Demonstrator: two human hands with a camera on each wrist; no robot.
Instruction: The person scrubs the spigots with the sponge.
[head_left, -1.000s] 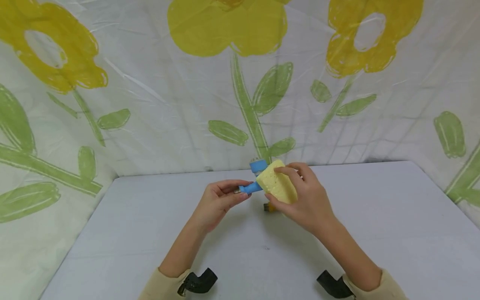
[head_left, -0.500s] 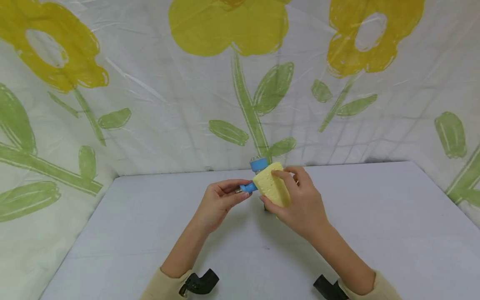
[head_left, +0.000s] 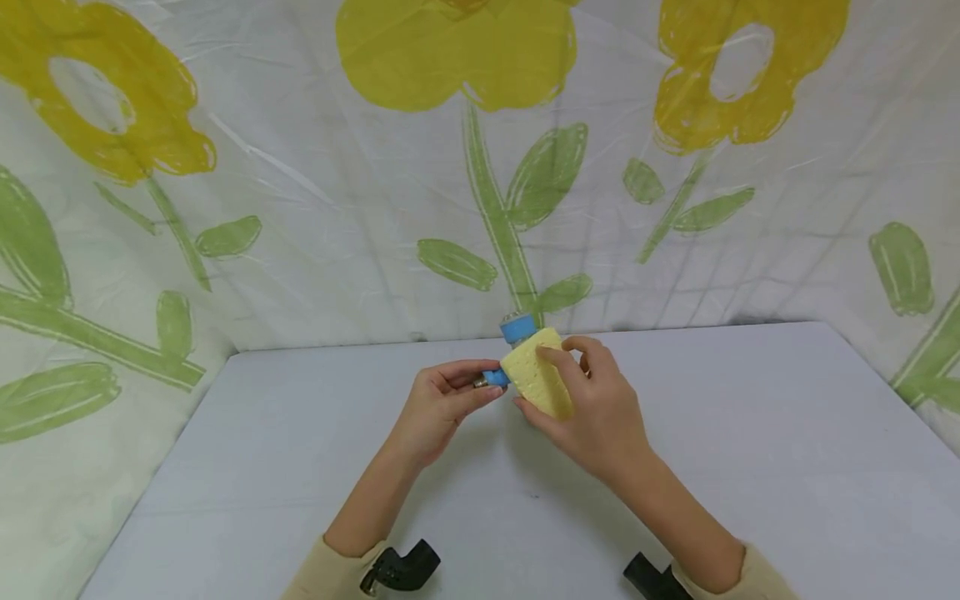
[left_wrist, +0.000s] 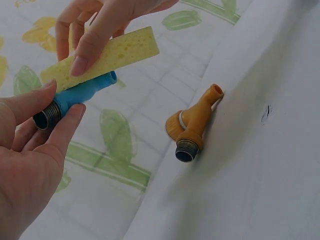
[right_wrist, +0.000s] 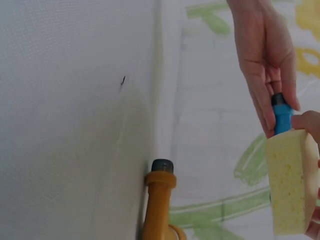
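My left hand (head_left: 438, 406) pinches the threaded metal end of a blue tap fitting (left_wrist: 80, 96), held above the table; its blue top (head_left: 517, 328) shows behind the sponge. My right hand (head_left: 592, 408) grips a yellow sponge (head_left: 534, 377) and presses it against the blue fitting (right_wrist: 281, 115). The sponge (left_wrist: 107, 56) lies along the fitting's upper side, and its pale pitted block (right_wrist: 291, 180) fills the lower right of the right wrist view. An orange tap fitting (left_wrist: 192, 126) lies on the table under the hands; from the head view it is hidden.
The white table (head_left: 750, 433) is backed by a plastic sheet printed with yellow flowers and green leaves (head_left: 495, 208). The orange fitting (right_wrist: 159, 205) lies near the table's far edge. A small dark speck (right_wrist: 122, 80) marks the tabletop.
My right hand has slid the sponge leftward along the blue fitting, covering more of it and hiding the orange fitting from the head view. The left hand has hardly moved.
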